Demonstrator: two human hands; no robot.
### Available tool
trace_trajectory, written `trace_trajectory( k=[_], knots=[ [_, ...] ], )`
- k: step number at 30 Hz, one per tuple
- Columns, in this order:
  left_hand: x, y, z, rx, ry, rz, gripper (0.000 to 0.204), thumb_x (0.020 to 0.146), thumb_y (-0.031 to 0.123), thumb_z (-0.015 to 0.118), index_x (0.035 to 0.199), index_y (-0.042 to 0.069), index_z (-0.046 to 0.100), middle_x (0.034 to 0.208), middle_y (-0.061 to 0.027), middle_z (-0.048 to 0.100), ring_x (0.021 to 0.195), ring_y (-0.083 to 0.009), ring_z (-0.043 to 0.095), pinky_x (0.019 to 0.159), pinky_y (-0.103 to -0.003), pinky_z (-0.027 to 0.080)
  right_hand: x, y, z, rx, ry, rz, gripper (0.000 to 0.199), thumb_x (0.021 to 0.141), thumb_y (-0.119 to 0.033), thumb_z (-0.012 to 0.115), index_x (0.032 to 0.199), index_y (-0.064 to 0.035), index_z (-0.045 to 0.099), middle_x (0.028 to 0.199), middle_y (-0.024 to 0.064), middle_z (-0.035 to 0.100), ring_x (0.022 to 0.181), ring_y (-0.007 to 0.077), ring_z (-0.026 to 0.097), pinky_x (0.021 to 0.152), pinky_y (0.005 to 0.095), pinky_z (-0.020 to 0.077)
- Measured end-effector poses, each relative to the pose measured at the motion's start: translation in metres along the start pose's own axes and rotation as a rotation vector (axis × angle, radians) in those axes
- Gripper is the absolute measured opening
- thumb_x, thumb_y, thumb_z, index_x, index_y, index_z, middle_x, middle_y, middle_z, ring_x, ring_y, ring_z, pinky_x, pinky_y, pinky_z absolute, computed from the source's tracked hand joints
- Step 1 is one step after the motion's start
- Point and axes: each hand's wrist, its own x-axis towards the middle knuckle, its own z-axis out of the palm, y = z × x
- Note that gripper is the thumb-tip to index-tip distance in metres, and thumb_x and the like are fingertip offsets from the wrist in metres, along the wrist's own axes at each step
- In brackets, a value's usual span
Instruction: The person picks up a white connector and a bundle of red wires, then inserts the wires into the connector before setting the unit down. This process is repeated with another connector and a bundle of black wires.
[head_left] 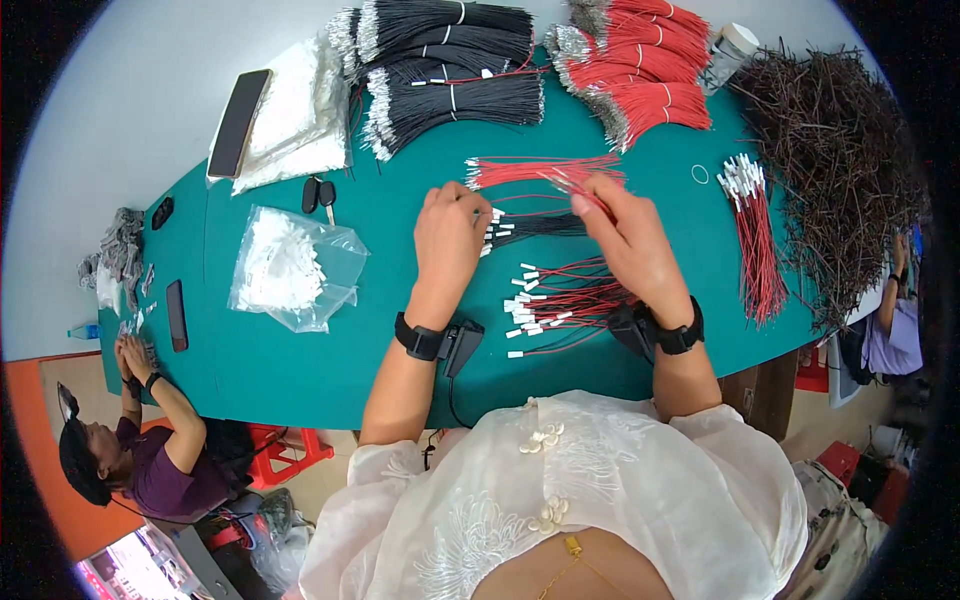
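My right hand [630,240] is closed in a pinch on a red wire [574,186], whose pale end points toward the left. Facing it, my left hand [450,230] has its fingers curled together, and what they hold is hidden. Beneath and between the hands lie a row of red wires [540,166] with white tips and a bunch of black wires [550,224] with white connectors. Closer to me is a pile of red and dark wires with white connectors [530,308], partly under my right wrist. A clear plastic bag of small white connectors [285,268] lies left of my left hand.
Bundled black wires [490,97] and red wires [665,105] are stacked at the back. On the right are a connector-tipped bunch [755,240] and a heap of dark strands [850,170]. Phones [240,120] and keys [320,194] lie left. Another person [150,450] works at the left end.
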Motion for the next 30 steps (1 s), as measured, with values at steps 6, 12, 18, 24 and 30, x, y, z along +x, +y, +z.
trace_trajectory(
  k=[6, 12, 18, 24, 30],
  knots=[
    [0.001, 0.019, -0.037, -0.755, -0.107, -0.417, 0.009, 0.088, 0.006, 0.068, 0.094, 0.001, 0.069, 0.084, -0.0071, 0.07, 0.073, -0.0147, 0.064, 0.067, -0.025, 0.049, 0.006, 0.0, 0.006, 0.067, -0.133, 0.029, 0.016, 0.095, -0.013, 0.063, 0.096, 0.0031, 0.061, 0.07, 0.0013, 0.053, 0.065, 0.0056, 0.042, 0.056, 0.0254, 0.0353],
    [-0.002, 0.036, -0.072, -1.21, -0.137, -0.544, 0.009, 0.091, 0.004, 0.066, 0.096, -0.002, 0.069, 0.08, -0.0038, 0.068, 0.072, -0.0065, 0.061, 0.065, -0.021, 0.048, 0.008, -0.013, 0.012, 0.272, -0.09, 0.052, 0.01, 0.092, -0.008, 0.066, 0.093, 0.0021, 0.065, 0.075, -0.0051, 0.058, 0.067, 0.0019, 0.044, 0.057, 0.0209, 0.0352],
    [-0.006, 0.038, -0.075, -1.22, -0.119, -0.535, 0.011, 0.09, 0.004, 0.066, 0.099, -0.001, 0.069, 0.081, -0.0045, 0.069, 0.071, -0.0071, 0.061, 0.065, -0.02, 0.047, 0.005, -0.022, 0.013, 0.284, -0.157, 0.125, 0.01, 0.091, -0.008, 0.068, 0.091, 0.0012, 0.066, 0.076, -0.0063, 0.056, 0.067, 0.0006, 0.042, 0.055, 0.0198, 0.0329],
    [-0.007, 0.041, -0.077, -1.181, -0.095, -0.499, 0.009, 0.09, 0.004, 0.067, 0.097, -0.001, 0.069, 0.081, -0.0041, 0.069, 0.071, -0.0071, 0.062, 0.065, -0.02, 0.047, 0.004, -0.027, 0.014, 0.306, -0.184, 0.114, 0.01, 0.088, -0.008, 0.07, 0.09, 0.0011, 0.066, 0.071, -0.0077, 0.052, 0.064, 0.0002, 0.039, 0.054, 0.02, 0.0291],
    [-0.008, 0.044, -0.076, -1.184, -0.064, -0.478, 0.009, 0.089, 0.004, 0.068, 0.097, -0.001, 0.069, 0.081, -0.0037, 0.069, 0.072, -0.0072, 0.062, 0.065, -0.02, 0.048, 0.003, -0.03, 0.012, 0.299, -0.211, 0.069, 0.012, 0.085, -0.006, 0.073, 0.092, 0.0008, 0.067, 0.065, -0.0085, 0.046, 0.06, 0.0005, 0.035, 0.053, 0.0211, 0.0263]
  ],
)
